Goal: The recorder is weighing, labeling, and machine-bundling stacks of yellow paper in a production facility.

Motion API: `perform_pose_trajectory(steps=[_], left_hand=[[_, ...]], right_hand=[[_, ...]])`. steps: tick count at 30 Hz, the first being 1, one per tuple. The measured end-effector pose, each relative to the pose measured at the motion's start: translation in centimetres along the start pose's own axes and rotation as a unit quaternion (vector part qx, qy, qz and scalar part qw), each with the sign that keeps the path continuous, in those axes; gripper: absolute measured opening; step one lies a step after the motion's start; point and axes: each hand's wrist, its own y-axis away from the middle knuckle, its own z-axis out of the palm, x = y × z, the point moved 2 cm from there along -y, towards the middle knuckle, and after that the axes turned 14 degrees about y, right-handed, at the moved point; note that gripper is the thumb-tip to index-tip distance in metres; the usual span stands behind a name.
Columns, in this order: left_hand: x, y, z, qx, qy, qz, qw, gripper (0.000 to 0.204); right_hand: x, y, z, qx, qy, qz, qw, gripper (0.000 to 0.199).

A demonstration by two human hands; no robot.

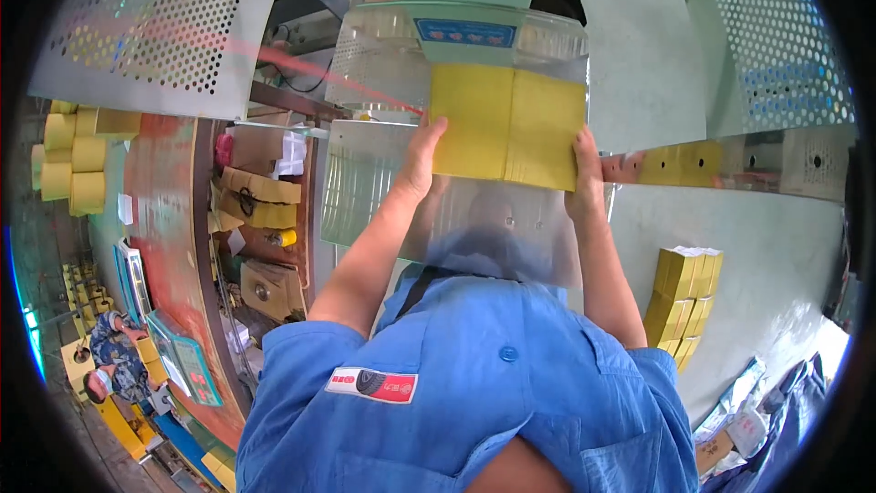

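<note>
Two hands hold one wad of yellow sheets (507,124), raised against the pale green machine (630,55) where a clear guard (383,64) curves round its front. Perforated metal panels (155,27) flank the machine to either side, and a steel shelf (365,183) juts out beneath the wad, so open room looks tight above and to the sides; the freest way out seems to be back toward the blue work shirt (474,393). The wad reads as flat paper or thin card, two leaves side by side: likely light, limp across its span and prone to creasing or fanning apart, so a grip on both side edges suits it best. Left hand (422,160) is closed on the left edge low down, thumb up along the face. Right hand (584,169) clamps the lower right corner, fingers wrapped behind. On the grey bench, right, a stack of yellow boxes (683,297) stands well apart. Far left, yellow tape rolls (73,155) are piled up. Lower left, another person (114,356) crouches on the floor.
</note>
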Motion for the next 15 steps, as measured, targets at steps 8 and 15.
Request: perform_pose_trajectory(steps=[8,15], left_hand=[[-0.4,0.0,0.4,-0.013,-0.046,0.028,0.998,0.071],[-0.4,0.0,1.4,-0.012,-0.091,-0.015,0.996,0.075]], right_hand=[[0.7,-0.6,-0.4,0.038,-0.046,0.033,0.998,0.055],[1.2,-0.7,-0.7,0.039,-0.091,0.06,0.993,0.049]])
